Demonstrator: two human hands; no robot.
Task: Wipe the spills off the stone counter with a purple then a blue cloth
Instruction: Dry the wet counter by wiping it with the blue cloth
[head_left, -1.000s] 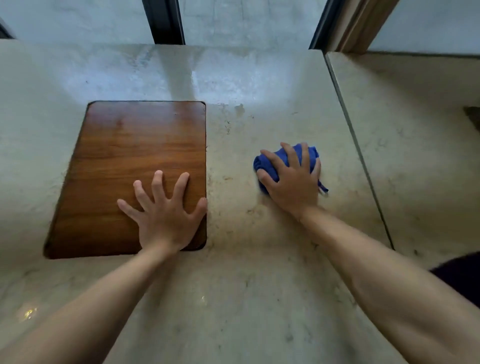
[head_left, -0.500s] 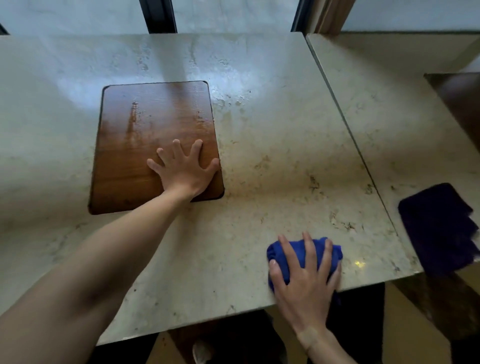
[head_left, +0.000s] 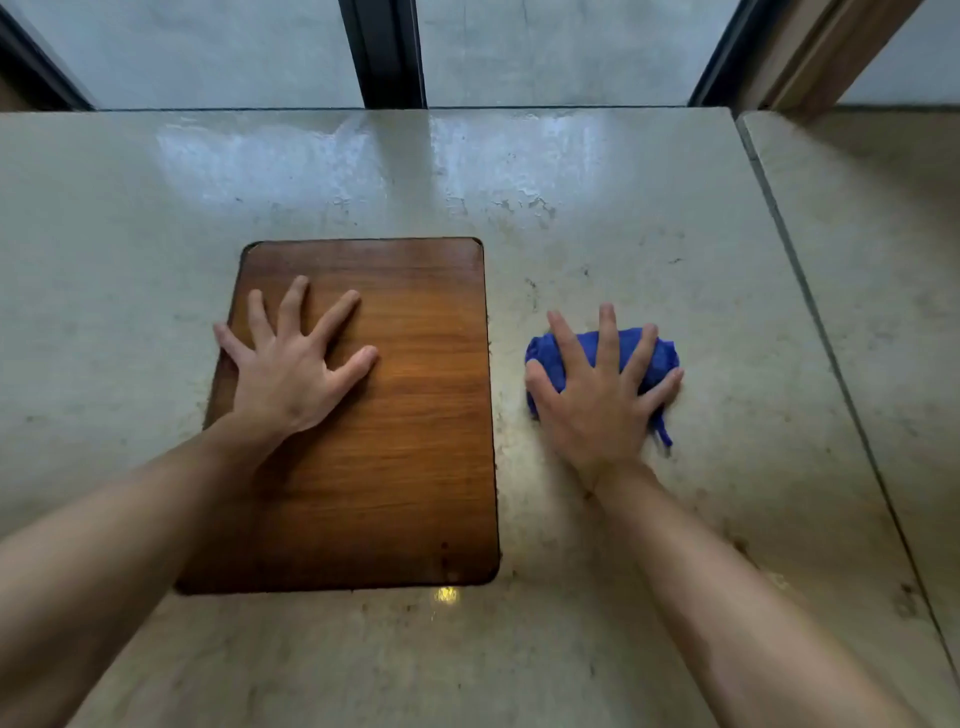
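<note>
A bunched blue cloth (head_left: 657, 351) lies on the beige stone counter (head_left: 623, 249), right of a wooden inset panel (head_left: 395, 415). My right hand (head_left: 597, 400) presses flat on the cloth with fingers spread over it, hiding most of it. A thin strand of the cloth sticks out by my little finger. My left hand (head_left: 291, 364) rests flat with fingers apart on the panel's upper left part, holding nothing. Brownish specks mark the stone around the cloth and near the front. The purple cloth is out of view.
A seam (head_left: 831, 332) runs diagonally between this slab and a second stone slab (head_left: 893, 260) on the right. Dark window frames (head_left: 387, 52) stand behind the counter's far edge. A wet sheen covers the far strip of stone.
My right hand has pushed the blue cloth from the counter's front edge back toward the middle, beside the panel. My left hand has shifted to the panel's upper left. The purple cloth has left the view.
</note>
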